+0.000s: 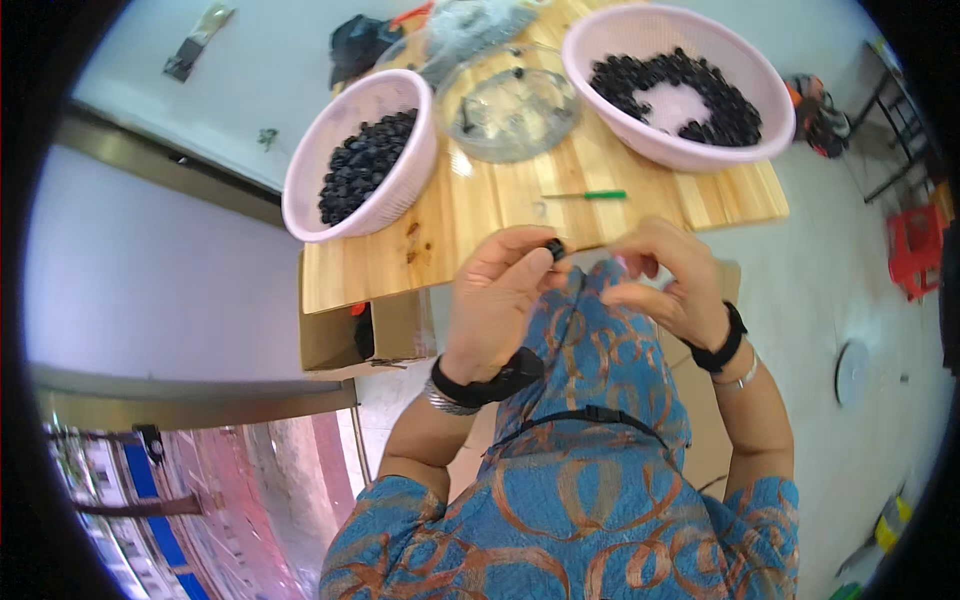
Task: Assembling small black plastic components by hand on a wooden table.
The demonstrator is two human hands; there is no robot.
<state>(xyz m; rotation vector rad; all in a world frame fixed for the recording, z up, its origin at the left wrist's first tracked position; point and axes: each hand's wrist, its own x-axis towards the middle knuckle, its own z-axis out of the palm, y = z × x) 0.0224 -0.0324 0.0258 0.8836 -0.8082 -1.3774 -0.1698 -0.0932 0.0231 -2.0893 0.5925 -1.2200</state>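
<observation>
My left hand (495,295) pinches a small dark berry (553,247) between thumb and fingertips, just below the near edge of the wooden board (520,200). My right hand (665,280) hovers close beside it, fingers curled and pinched together; whether something thin is in them I cannot tell. Both wrists wear black bands. A pink basket (400,190) with dark berries stands at the board's left. A larger pink basket (690,150) with dark berries sits at the right. Between them is a clear glass bowl (515,110).
A thin tool with a green handle (590,195) lies on the board near my hands. A cardboard box (345,335) sits under the board's left corner. A red stool (915,245) stands at the far right on the grey floor, and dark items (360,45) lie behind the baskets.
</observation>
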